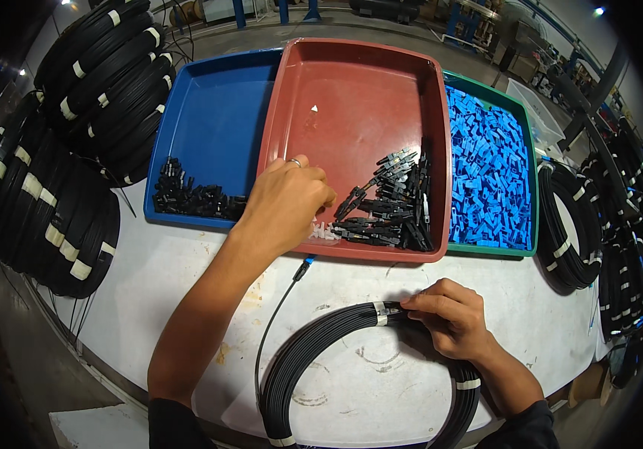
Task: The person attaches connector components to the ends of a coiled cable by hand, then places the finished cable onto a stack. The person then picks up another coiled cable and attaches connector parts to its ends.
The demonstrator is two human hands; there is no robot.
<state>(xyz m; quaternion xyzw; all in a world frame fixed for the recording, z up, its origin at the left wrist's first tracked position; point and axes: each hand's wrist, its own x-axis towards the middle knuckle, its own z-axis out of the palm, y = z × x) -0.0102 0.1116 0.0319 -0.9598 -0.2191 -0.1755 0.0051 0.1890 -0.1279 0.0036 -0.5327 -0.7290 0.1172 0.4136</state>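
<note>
My left hand (291, 200) reaches over the near left part of a red tray (366, 90), fingers curled down and together. Whatever sits between the fingertips is hidden. Small whitish pieces (324, 231) lie just beside it, and a pile of black connector parts (392, 213) fills the tray's near right corner. On the table, a coil of black cable (314, 337) is bound with white tape; my right hand (449, 318) pinches its upper right part near a tape band (380, 313). One cable end with a blue-tipped black connector (304, 268) sticks up left of the coil.
A blue tray (220, 97) with small black parts stands at left. At right, a green tray (532, 217) holds many blue clips (490, 168). Taped black cable coils are stacked at left (44, 202), and another coil (567, 232) lies at right on the white table (187, 258).
</note>
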